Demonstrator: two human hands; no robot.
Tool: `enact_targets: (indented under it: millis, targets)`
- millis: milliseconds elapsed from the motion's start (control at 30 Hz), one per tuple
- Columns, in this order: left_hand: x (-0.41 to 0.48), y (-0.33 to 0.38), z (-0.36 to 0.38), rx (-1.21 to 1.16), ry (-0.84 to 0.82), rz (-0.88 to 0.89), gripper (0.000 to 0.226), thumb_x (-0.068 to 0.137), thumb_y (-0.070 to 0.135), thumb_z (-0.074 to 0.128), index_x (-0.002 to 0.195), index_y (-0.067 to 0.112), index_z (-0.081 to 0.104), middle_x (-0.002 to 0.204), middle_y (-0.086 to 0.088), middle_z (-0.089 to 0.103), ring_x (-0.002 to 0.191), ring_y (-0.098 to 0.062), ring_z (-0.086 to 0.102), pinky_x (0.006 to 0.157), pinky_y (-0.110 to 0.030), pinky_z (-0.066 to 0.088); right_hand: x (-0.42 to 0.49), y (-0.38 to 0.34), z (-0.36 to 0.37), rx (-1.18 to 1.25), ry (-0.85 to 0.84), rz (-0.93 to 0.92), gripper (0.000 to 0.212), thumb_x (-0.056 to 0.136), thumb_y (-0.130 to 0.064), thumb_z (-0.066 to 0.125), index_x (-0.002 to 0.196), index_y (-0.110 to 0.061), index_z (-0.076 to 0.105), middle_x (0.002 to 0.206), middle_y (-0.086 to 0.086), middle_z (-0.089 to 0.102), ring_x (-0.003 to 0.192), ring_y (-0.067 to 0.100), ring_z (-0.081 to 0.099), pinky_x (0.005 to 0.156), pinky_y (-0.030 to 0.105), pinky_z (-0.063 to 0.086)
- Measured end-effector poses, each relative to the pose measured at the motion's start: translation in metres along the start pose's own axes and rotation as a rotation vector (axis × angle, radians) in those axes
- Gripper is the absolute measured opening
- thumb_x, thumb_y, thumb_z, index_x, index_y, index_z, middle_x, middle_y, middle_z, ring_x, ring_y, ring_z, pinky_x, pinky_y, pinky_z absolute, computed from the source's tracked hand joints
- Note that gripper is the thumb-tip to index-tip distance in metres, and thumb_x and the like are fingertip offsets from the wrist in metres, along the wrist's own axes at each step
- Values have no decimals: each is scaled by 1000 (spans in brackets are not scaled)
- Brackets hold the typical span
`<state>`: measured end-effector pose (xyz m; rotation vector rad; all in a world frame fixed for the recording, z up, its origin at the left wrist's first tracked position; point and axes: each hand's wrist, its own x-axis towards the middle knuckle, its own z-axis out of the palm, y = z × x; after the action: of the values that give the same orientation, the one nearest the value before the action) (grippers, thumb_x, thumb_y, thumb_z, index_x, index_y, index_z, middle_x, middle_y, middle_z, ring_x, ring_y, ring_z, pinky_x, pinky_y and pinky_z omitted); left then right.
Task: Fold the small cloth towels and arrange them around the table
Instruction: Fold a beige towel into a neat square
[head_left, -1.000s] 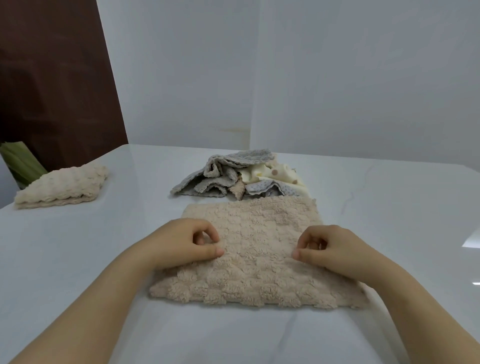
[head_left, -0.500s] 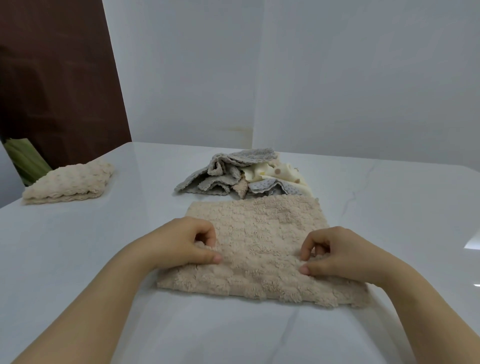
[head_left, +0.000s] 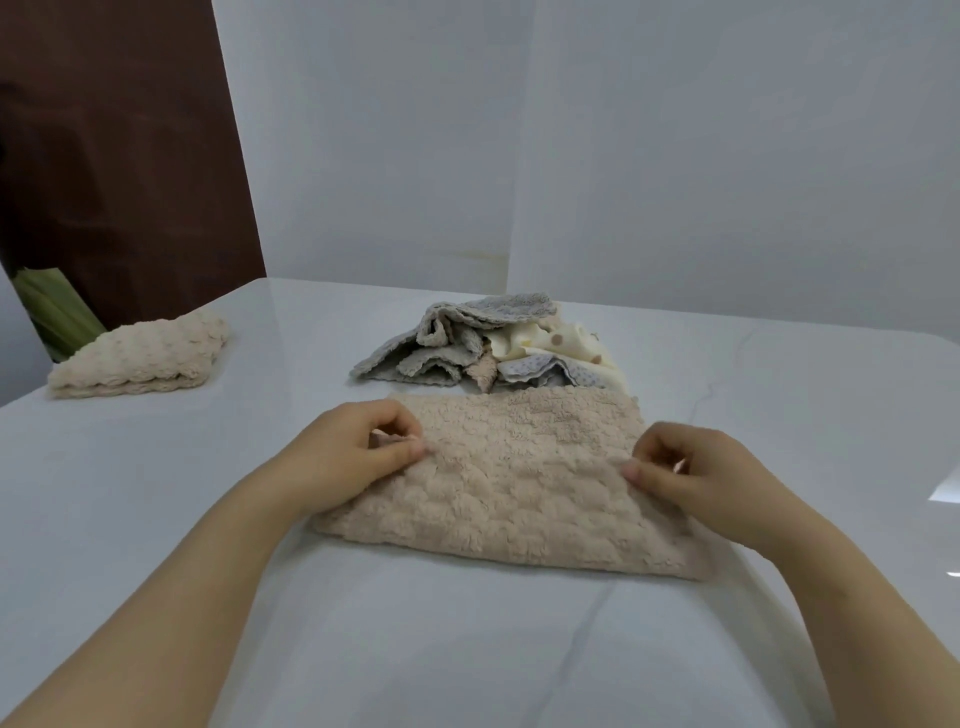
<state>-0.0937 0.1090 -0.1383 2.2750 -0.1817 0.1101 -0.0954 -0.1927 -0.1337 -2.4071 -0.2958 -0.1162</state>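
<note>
Centrally on the table (head_left: 467, 649): one beige towel (head_left: 509, 483), roughly rectangular, with a thick plush pile in a bumpy, waffle-like grid. The far strip of it looks flatter and smoother. Its near edge is thick and rounded and rests on the tabletop; whether that edge is a fold cannot be told.

Left hand (head_left: 348, 457): fingers curled, thumb against them, pinching the towel's left edge. Right hand (head_left: 696, 478): same posture, thumb and curled fingers pinching the right edge. Both bare forearms reach in from the near side.

Just behind the towel is a loose pile of cloths (head_left: 467, 348), unfolded and crumpled. It holds grey fleecy pieces with wavy stitched borders, a cream cloth with brown dots, and a small beige scrap. The pile's front meets the towel's far edge on the right.

Well apart, near the table's left edge, a folded cream towel (head_left: 140, 353) with a knobbly, bubble-like texture lies in flat layers.

Table surface: white, glossy, faint grey veining, rounded corner at the far left. Beyond that edge, something green and ribbed (head_left: 52, 312) is partly visible; what it is cannot be told. A dark brown panel (head_left: 114, 156) stands behind it, and a plain pale wall (head_left: 623, 156) lies beyond the table.
</note>
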Motion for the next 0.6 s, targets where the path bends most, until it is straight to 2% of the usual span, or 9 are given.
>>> enact_targets:
  millis: [100,200,300,433,533,600]
  targets:
    - [2,-1,13,245,19,42,13,91,27,52,79,30,50,76,8,59,75,-15,54,64,-24,39,3,1,9,-45,73,-13,14,88,-29,58,77,-21,54,64,-7,56,55,4,46,55,12,37]
    - [3,1,18,400,49,80,9,95,27,44,87,29,45,72,15,50,74,-12,50,60,-21,35,4,2,12,-24,57,45,16,91,-29,55,78,-19,53,50,-8,58,42,0,47,47,11,36]
    - [1,2,11,415,-29,50,15,93,30,48,79,33,46,73,17,52,71,-4,49,61,-16,35,2,-1,5,26,-19,104,19,90,-28,57,77,-14,55,38,-8,53,34,4,41,41,13,35]
    - [-4,6,2,343,-192,6,13,90,30,54,78,33,53,73,16,55,69,2,48,62,-14,35,-5,-6,-3,96,-213,137,23,87,-25,61,76,-6,57,36,-5,50,35,10,38,47,15,38]
    - [-5,6,0,262,-199,-7,9,88,29,58,80,32,58,73,14,57,68,3,50,62,-14,36,-6,-9,-4,97,-220,130,20,85,-23,64,74,-7,58,37,-5,50,37,11,38,45,13,37]
    - [-4,4,-3,182,-159,-10,5,85,28,63,81,30,61,66,13,58,59,3,50,58,-12,37,-6,-8,-3,112,-174,115,19,83,-22,66,74,-8,60,40,-5,51,38,11,40,45,14,37]
